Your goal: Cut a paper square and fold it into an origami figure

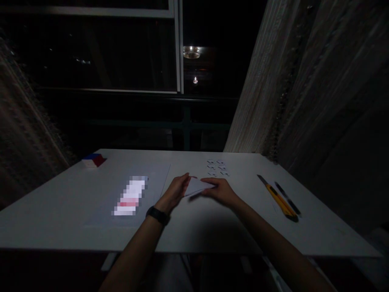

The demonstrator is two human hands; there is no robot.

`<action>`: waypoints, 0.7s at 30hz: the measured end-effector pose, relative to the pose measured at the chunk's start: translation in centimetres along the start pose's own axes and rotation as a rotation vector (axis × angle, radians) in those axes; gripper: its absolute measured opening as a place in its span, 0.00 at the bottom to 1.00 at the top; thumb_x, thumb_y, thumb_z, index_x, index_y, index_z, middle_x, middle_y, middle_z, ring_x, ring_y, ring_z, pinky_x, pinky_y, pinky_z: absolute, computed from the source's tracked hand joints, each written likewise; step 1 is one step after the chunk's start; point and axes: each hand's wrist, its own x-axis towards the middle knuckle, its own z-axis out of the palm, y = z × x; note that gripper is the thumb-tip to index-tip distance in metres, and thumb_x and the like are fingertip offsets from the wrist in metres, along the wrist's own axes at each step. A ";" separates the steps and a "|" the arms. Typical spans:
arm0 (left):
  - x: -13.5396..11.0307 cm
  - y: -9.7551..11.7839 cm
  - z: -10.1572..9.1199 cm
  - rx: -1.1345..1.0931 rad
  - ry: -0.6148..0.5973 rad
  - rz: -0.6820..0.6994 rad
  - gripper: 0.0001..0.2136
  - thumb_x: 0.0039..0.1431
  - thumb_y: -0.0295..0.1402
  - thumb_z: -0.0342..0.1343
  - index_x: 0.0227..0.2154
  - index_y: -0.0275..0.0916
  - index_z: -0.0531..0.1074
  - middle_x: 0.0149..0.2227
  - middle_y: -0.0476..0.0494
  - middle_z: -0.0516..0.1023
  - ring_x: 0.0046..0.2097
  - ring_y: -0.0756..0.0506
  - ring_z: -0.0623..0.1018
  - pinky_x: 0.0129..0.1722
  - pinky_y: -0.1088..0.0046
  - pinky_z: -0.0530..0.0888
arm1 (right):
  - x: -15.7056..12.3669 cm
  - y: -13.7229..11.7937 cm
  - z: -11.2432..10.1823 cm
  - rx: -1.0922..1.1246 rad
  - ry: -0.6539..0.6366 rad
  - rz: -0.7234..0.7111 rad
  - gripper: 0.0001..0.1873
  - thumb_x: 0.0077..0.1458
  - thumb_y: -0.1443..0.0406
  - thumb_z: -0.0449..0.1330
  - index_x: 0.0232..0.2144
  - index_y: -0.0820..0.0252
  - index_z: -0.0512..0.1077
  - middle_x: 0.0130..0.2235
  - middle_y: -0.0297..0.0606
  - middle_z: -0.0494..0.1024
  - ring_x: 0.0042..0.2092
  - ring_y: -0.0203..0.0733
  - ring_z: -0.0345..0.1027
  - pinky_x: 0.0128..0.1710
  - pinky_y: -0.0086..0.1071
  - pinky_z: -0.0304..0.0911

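- Head view: I am seeing the left hand [176,190] gripping folded paper [196,186] by its left edge.
- The right hand [221,191] is pinching the right corner.
- The paper is spanning both, over the white table [243,166].
- A yellow cutter [278,199] is lying beside a pen [287,197].

The single head-worn camera looks forward and down from the near side of the white table [54,202], behind and above the left hand [176,188] and right hand [221,190]. Its wide view spans nearly that whole table, reaching far to the window [179,48] between the left curtain [27,113] and right curtain [258,81].
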 end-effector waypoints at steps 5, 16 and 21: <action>-0.7 0.4 0.3 -0.126 -0.115 -0.053 0.13 0.50 0.32 0.52 0.38 0.32 0.69 0.35 0.36 0.75 0.36 0.41 0.76 0.33 0.61 0.74 | 0.4 0.8 0.0 0.068 0.075 0.019 0.26 0.35 0.59 0.66 0.40 0.63 0.72 0.41 0.43 0.76 0.44 0.47 0.68 0.48 0.41 0.58; -1.0 0.3 0.4 0.010 -0.113 0.008 0.15 0.45 0.29 0.60 0.38 0.34 0.68 0.41 0.37 0.72 0.38 0.43 0.75 0.32 0.62 0.76 | 0.2 0.5 0.5 0.191 0.034 0.072 0.24 0.41 0.54 0.61 0.40 0.63 0.72 0.31 0.38 0.76 0.27 0.37 0.69 0.24 0.30 0.64; -1.0 0.3 0.4 0.101 -0.056 -0.001 0.19 0.43 0.31 0.62 0.40 0.37 0.68 0.38 0.40 0.73 0.36 0.42 0.75 0.29 0.62 0.76 | 0.0 0.1 0.6 0.173 0.018 0.063 0.24 0.40 0.53 0.61 0.38 0.63 0.73 0.32 0.39 0.75 0.28 0.37 0.66 0.24 0.30 0.64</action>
